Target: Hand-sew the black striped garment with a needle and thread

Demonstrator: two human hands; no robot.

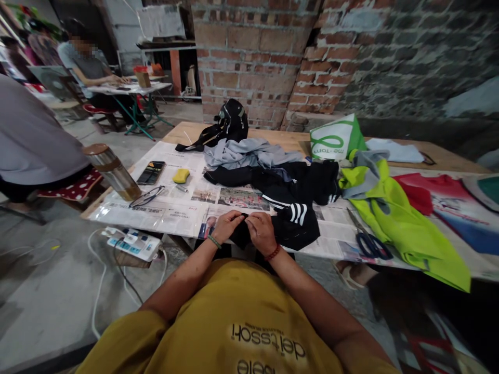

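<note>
My left hand (227,225) and my right hand (260,231) meet at the near table edge, both pinching a fold of a black garment with white stripes (296,221). The garment trails back across the newspaper (171,210) toward a pile of black and grey clothes (253,156). The fingers of both hands are closed on the cloth. Whether a needle or any small tool sits between them is too small to tell. A green band circles my left wrist, a red one my right.
Scissors (370,241) lie right of my hands beside a lime-green garment (405,223). A jar (115,174), glasses (146,197), phone (151,172) and yellow block (181,175) sit left. A power strip (132,244) hangs below. Other people sit at far left.
</note>
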